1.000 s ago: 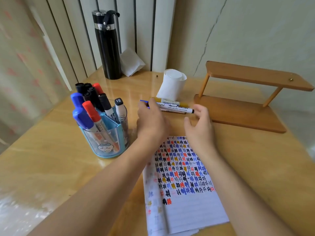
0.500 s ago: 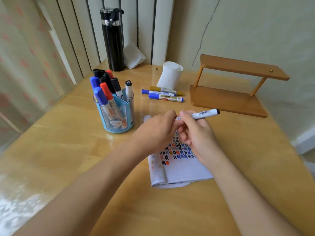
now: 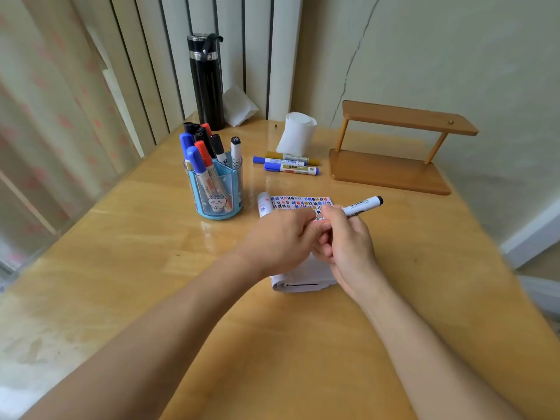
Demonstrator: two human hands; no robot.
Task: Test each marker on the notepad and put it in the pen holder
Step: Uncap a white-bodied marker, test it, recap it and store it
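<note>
Gripping the marker (image 3: pixel 362 205) above the notepad (image 3: pixel 300 203), the right hand (image 3: pixel 348 241) is angling its long axis up-right while the left hand (image 3: pixel 281 237) is pinching its near end, the holder (image 3: pixel 216 192) standing toward the table's (image 3: pixel 151 268) far-left corner, nearer the left hand.

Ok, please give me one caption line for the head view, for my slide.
Left hand and right hand hold a black-ended marker over the scribbled notepad, near the blue pen holder.
</note>
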